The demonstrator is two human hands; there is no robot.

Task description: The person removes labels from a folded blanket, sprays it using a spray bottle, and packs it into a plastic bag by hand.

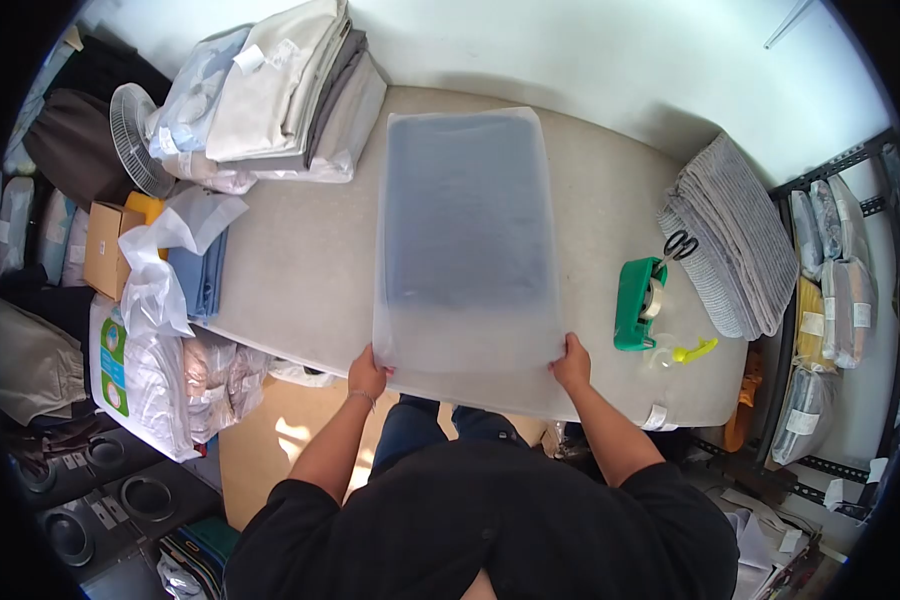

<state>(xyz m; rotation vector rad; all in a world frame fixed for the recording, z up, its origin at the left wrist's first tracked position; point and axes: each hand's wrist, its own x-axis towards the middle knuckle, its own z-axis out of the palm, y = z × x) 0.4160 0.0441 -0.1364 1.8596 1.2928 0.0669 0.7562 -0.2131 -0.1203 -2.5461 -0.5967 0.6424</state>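
Observation:
A frosted plastic bag [460,340] lies flat on the table, its lower end toward me. Inside it a dark blue-grey folded cloth [470,210] shows through, filling the far and middle part. My left hand [368,372] is closed on the bag's near left corner, thumb on top. At the near right corner, my right hand [572,364] pinches the bag's edge in the same way. The fingers under the plastic are partly hidden on both sides.
Folded fabrics [280,90] are stacked at the back left by a fan [140,140]. On the right of the table [300,260] are a green tape dispenser [632,305], scissors [680,245], a yellow-green tool [695,350] and folded grey textiles [730,240]. A metal shelf [850,165] stands at far right.

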